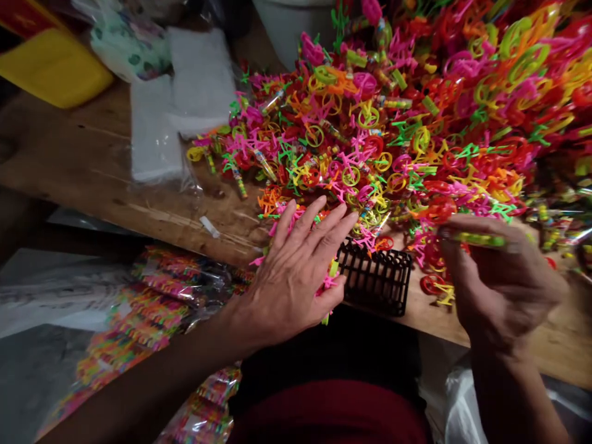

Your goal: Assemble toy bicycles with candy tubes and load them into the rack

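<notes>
My left hand [300, 271] lies palm down with its fingers stretched out. It covers the left part of a black slotted plastic rack [374, 277] at the table's front edge, and bits of pink and yellow-green plastic show beneath its thumb. To the right of the rack, my right hand [509, 277] is raised and closed, pinching a small yellow-green tube [481, 239], blurred by motion. Just behind both hands spreads a heap of small bright plastic toys [351, 154], with wheel-like rings and candy-filled tubes among them.
Clear bags with white sheets [201, 80] lie on the wooden table [83, 142] at the left, near a yellow object [55, 68]. A pale bucket [291, 28] stands behind the heap. Packed bags of colourful pieces [134, 314] lie below the table at the left; a translucent bag [462, 401] is at the lower right.
</notes>
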